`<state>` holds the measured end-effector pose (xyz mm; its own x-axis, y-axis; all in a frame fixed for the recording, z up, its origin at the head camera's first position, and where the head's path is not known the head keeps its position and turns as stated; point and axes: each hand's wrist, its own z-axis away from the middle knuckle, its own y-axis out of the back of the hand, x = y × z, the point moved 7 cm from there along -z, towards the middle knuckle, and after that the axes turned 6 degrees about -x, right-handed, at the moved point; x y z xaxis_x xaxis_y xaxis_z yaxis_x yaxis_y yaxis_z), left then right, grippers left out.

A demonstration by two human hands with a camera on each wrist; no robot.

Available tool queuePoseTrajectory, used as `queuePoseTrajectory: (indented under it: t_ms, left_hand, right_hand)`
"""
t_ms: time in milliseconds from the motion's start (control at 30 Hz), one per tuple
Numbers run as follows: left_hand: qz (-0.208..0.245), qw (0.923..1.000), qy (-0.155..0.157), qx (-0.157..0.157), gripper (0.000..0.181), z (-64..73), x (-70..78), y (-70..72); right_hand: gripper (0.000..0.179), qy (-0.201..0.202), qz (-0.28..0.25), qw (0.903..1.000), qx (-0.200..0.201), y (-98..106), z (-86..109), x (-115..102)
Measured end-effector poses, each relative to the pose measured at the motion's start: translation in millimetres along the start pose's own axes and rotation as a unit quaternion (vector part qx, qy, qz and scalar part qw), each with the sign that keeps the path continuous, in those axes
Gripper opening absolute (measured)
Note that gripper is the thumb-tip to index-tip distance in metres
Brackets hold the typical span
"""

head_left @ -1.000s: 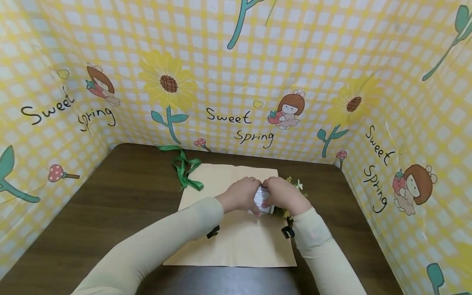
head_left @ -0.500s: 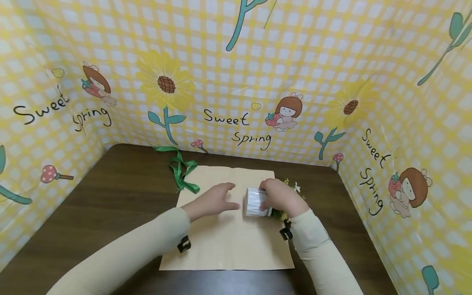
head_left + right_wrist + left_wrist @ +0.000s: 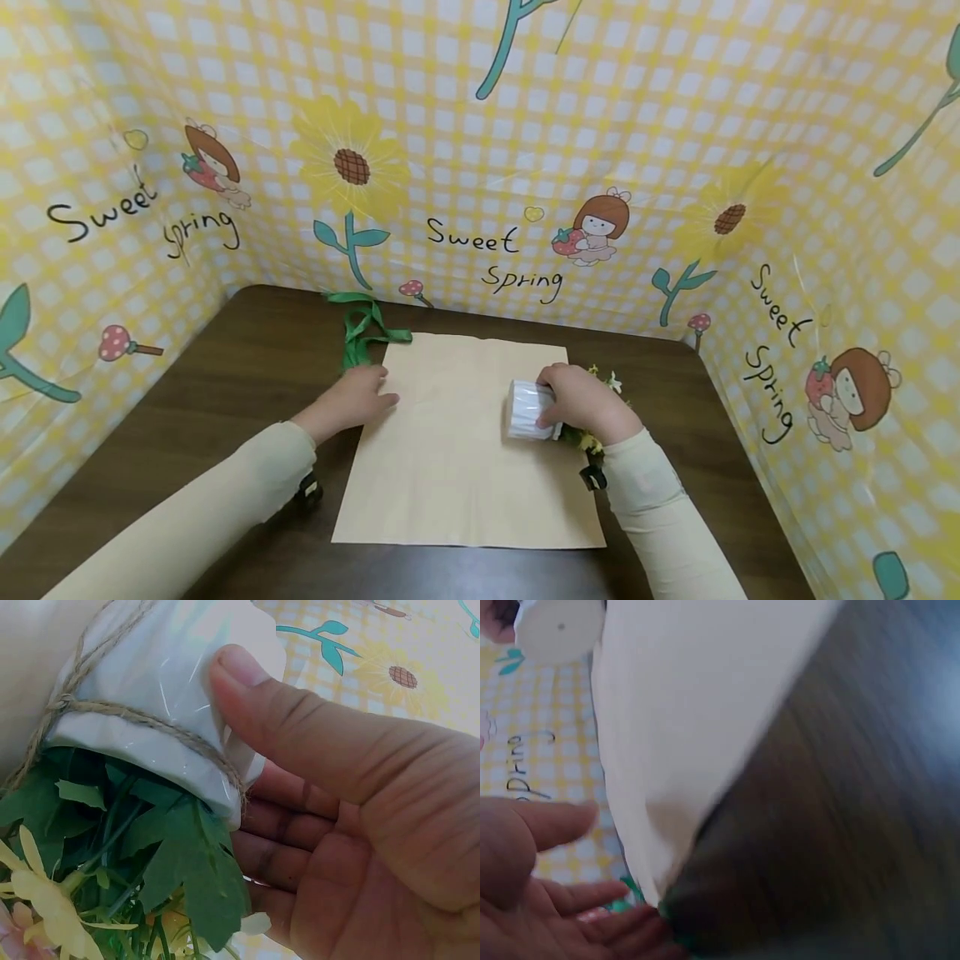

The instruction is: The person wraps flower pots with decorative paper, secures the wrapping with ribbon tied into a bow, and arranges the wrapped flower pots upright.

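A white flower pot lies on its side over the right part of a beige paper sheet. My right hand grips the pot, thumb on one side and fingers curled round the other. In the right wrist view, twine circles the pot near its rim, and green leaves and yellow flowers stick out of its mouth. My left hand is at the paper's left edge, fingers loosely extended and holding nothing. Its fingertips are close to a green ribbon.
The dark wooden table carries the paper and ribbon. A yellow checked cloth printed with flowers and cartoon figures stands as a wall at the back and both sides. Each wrist wears a small black device.
My left hand has let go of the flower pot and moved left across the paper to its left edge, by the ribbon. My right hand keeps hold of the pot in about the same place.
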<state>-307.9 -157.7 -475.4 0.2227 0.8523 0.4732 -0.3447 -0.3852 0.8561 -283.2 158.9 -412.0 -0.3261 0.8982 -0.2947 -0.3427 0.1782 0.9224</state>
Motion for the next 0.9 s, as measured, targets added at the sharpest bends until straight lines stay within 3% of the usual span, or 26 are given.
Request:
queuePoseTrajectory:
  t_ms: [100, 200, 433, 533, 733, 900]
  left_hand:
    - [-0.034, 0.9986, 0.040, 0.008, 0.044, 6.4, -10.0, 2.6]
    - [-0.048, 0.9968, 0.063, 0.000, 0.047, 10.6, -10.4, -2.2]
    - [-0.043, 0.9967, 0.069, 0.000, 0.051, 13.7, 2.6, -12.9]
    - [-0.015, 0.9980, 0.061, -0.004, 0.049, 13.1, 5.1, -14.3]
    - [0.085, 0.9953, 0.041, -0.020, 0.050, 12.1, 8.6, -10.8]
    - [0.166, 0.9848, 0.050, 0.013, 0.044, 11.9, 6.5, 6.8]
  right_hand:
    - [0.045, -0.002, 0.000, 1.0000, 0.003, 0.7, 1.9, 0.8]
    - [0.045, -0.003, 0.000, 1.0000, 0.008, 1.9, 4.1, 1.8]
    - [0.045, 0.002, -0.002, 0.9999, 0.013, 2.8, 6.5, 0.1]
    - [0.045, 0.006, -0.001, 0.9999, 0.012, 2.7, 6.9, -1.6]
    - [0.044, 0.006, 0.002, 0.9999, 0.010, 2.7, 6.6, -2.9]
    - [0.046, 0.009, 0.009, 0.9999, 0.009, 1.6, 5.3, 0.0]
